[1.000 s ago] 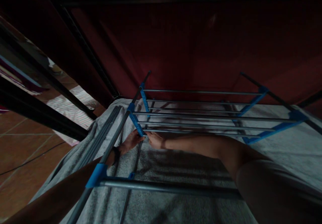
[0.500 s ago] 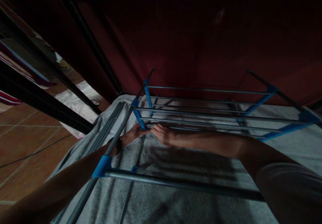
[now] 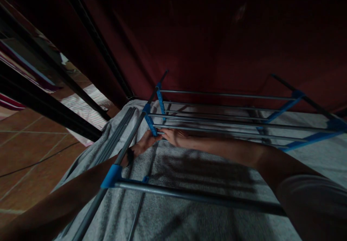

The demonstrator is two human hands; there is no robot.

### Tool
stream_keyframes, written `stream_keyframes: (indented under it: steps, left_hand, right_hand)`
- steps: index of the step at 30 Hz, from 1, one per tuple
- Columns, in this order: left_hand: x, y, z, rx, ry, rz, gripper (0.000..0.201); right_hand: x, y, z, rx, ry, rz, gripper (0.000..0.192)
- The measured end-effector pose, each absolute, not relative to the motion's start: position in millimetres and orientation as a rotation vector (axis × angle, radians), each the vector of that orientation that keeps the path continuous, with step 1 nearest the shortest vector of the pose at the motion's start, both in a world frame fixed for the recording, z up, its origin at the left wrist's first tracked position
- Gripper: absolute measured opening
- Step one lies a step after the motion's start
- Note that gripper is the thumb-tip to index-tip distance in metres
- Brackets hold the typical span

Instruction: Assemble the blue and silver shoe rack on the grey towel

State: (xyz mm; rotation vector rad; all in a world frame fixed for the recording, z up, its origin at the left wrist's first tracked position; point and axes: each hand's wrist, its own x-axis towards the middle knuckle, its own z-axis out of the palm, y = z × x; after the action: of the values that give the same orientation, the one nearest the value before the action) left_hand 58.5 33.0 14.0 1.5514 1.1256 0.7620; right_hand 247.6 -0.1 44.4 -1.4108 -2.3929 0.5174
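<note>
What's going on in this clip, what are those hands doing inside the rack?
A person reaches both bare hands into a metal rack frame of grey rods and blue connectors standing on a grey towel. The left hand and right hand meet at a blue connector on the frame's left side, fingers on the end of one rod. It is too dark to read the grip.

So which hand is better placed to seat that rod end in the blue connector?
Probably the right hand: its fingertips lie on the rod beside the blue connector, while the left hand touches the connector from below.
</note>
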Motion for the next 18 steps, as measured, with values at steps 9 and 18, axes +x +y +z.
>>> stream_keyframes:
  steps: [9,18]
  left_hand:
    - [54,35,8,1.417,1.038,0.723,0.034]
    - [62,25,21,1.537,1.047,0.671,0.046]
  right_hand:
    - [242,6,47,-1.289,-2.338,0.694,0.037]
    - [239,15,39,-1.21,-2.231,0.921,0.029]
